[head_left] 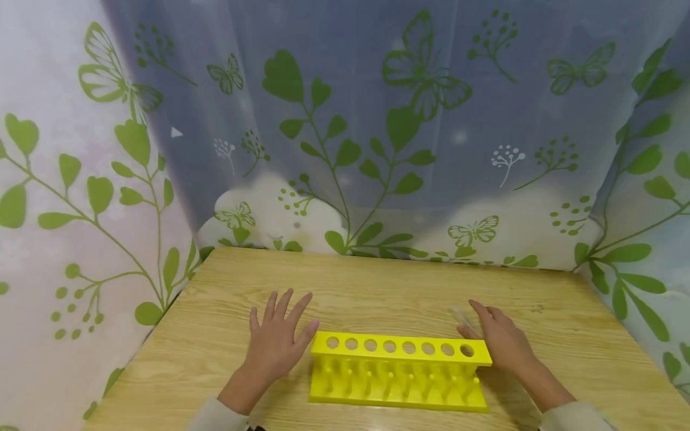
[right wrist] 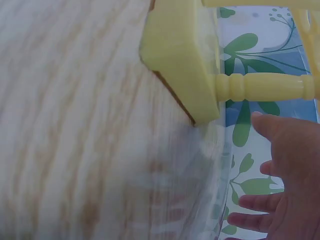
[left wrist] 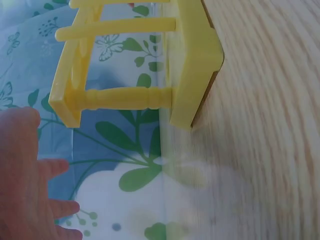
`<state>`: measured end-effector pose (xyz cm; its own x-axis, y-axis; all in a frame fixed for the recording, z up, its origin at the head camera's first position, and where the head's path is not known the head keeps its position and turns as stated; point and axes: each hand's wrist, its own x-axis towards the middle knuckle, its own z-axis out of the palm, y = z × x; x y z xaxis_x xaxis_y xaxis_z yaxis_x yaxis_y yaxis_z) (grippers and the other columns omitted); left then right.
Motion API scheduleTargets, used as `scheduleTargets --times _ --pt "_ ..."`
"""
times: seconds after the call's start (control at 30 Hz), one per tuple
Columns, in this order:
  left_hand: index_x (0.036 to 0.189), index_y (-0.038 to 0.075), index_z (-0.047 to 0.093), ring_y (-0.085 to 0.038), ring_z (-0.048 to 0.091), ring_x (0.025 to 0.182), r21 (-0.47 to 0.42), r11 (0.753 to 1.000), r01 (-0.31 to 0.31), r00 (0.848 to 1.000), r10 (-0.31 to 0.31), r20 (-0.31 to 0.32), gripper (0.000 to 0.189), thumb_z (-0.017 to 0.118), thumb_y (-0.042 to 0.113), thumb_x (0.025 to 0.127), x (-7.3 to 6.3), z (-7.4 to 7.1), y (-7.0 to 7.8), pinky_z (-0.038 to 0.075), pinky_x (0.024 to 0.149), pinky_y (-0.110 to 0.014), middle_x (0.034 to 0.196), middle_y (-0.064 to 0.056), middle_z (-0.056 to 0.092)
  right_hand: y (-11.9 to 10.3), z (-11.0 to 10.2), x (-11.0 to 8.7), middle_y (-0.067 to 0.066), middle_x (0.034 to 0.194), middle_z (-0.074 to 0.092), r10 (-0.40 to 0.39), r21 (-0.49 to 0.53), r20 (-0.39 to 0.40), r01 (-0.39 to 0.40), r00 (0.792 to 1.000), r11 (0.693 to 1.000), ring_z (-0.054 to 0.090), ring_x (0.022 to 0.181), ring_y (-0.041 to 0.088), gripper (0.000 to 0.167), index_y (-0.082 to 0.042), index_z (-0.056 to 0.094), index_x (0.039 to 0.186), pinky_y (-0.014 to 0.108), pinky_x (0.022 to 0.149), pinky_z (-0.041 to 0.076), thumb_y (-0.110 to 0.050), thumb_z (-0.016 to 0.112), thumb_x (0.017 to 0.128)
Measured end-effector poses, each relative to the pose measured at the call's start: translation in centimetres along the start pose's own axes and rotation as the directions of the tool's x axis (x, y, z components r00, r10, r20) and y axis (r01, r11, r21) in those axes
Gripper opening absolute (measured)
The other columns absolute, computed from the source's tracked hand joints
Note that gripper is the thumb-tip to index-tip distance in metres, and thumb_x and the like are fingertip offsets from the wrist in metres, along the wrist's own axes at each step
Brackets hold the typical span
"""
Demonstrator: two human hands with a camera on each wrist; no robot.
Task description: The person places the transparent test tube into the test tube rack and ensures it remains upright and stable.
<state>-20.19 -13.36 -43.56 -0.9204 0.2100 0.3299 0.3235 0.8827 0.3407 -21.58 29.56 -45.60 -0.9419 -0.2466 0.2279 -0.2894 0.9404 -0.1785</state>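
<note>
A yellow test tube rack (head_left: 400, 374) stands upright on the wooden table, with a row of round holes in its top bar and pegs below. At its left end is my left hand (head_left: 277, 347), fingers spread and straight, the thumb close to the top corner. My right hand (head_left: 505, 341) is beside the other end, its fingers extended. A clear, tube-like thing (head_left: 465, 320) shows faintly by the right thumb and index finger; whether they touch it I cannot tell. In the wrist views the left hand (left wrist: 22, 175) and right hand (right wrist: 295, 175) both appear with fingers apart.
The wood-grain table (head_left: 377, 287) reaches back to a curtain (head_left: 345, 120) printed with green leaves and butterflies. More of this patterned cloth hangs at the left and right sides.
</note>
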Motion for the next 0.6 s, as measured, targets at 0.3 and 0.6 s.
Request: scheduleTargets --times 0.3,0.6 --pt "0.149 0.027 0.039 -0.043 0.022 0.142 -0.001 0.999 -0.034 0.999 0.034 0.014 0.060 0.043 0.057 0.097 0.1 0.1 0.8 0.011 0.104 -0.075 0.153 -0.015 0.034 -0.5 -0.2 0.4 0.031 0.113 0.057 -0.003 -0.029 0.069 0.005 0.998 1.000 0.059 0.096 0.046 0.069 0.006 0.044 0.137 0.050 0.066 0.054 0.021 0.069 0.074" --pt "0.147 0.026 0.042 -0.040 0.031 0.138 0.037 0.995 -0.098 0.995 0.097 0.020 0.061 0.047 0.058 0.095 0.1 0.5 1.6 0.016 0.104 -0.074 0.148 -0.014 0.041 -0.8 -0.4 0.6 0.032 0.118 0.054 0.078 0.003 0.136 -0.079 0.988 0.997 0.057 0.100 0.047 0.064 0.006 0.043 0.137 0.053 0.072 0.053 0.021 0.064 0.079"
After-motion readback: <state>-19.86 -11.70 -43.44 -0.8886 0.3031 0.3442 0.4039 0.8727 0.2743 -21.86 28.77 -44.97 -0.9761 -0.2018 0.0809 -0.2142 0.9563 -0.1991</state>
